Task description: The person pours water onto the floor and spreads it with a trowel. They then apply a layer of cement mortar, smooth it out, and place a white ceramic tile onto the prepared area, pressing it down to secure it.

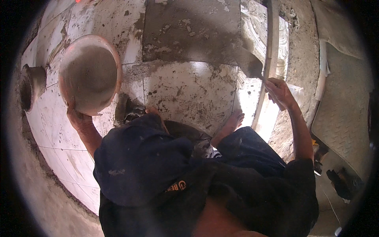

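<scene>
Smeared floor tiles [189, 89] are spreading before me | person's left hand [80, 117] is clamping bowl [119, 67] by near rim, bowl showing over tiles at left | right hand [279, 93] is gripping trowel [249, 64] handle, blade pointing away beside long strip [272, 39]

the pale tiled floor [69, 134] carries grey smears [189, 31] and 1 long strip [271, 43].

The paste [90, 75] looks smooth and matt, the trowel [251, 64], probably metal, dull, and the floor tiles [199, 72] glossy under rough smears [173, 37].
</scene>
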